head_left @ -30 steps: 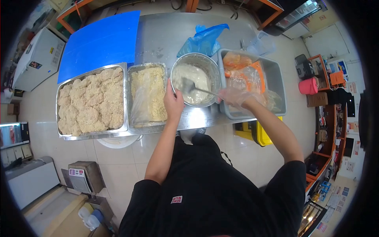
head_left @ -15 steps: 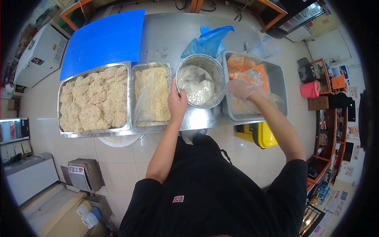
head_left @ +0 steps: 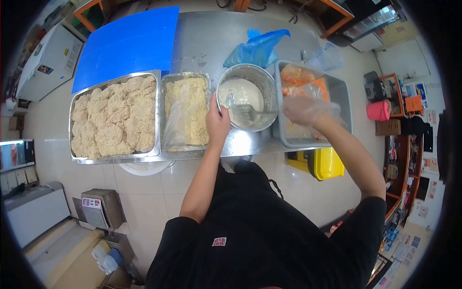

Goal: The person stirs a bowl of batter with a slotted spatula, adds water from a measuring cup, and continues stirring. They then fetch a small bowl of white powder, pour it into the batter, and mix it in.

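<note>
Fork (head_left: 250, 111): tines in the batter (head_left: 245, 91) of the steel bowl (head_left: 267, 86), long handle running rightward into the gloved right hand (head_left: 302, 110), which is closed around it. Left hand (head_left: 217, 124): bare, clamped on the bowl's near-left rim, beside the crumb tray (head_left: 185, 148).

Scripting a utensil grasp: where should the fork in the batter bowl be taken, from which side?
Take the fork by its handle, from the right of the bowl. The tines sit in batter mid-bowl; the handle runs about level toward the right rim, where the gloved right hand holds it. The left hand grips the near-left rim.
</note>
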Tool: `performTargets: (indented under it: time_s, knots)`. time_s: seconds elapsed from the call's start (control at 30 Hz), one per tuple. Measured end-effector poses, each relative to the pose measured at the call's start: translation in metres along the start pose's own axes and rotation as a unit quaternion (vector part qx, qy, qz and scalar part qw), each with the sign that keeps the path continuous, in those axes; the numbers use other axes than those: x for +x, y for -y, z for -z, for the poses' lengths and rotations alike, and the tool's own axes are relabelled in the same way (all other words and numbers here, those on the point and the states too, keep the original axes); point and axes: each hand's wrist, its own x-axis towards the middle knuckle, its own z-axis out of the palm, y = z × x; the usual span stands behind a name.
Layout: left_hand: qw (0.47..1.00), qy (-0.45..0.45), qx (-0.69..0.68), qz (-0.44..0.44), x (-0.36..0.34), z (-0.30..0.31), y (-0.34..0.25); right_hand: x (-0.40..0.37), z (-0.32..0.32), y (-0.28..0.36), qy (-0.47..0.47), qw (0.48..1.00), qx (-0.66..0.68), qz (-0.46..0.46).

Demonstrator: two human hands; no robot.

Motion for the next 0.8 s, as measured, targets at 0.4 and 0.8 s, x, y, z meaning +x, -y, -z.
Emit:
performTargets:
  time_s: [0.4, 0.8]
  knots:
    - [0.988, 0.024, -0.136, 0.072, -0.008, -0.002, 0.009, -0.005, 0.037, 0.02, 0.082, 0.984, -0.157, -0.031]
    - [0.968, 0.045, -0.236, 0.076, -0.034, -0.008, 0.011, 0.039, -0.038, -0.059, 0.071, 0.986, -0.076, 0.134]
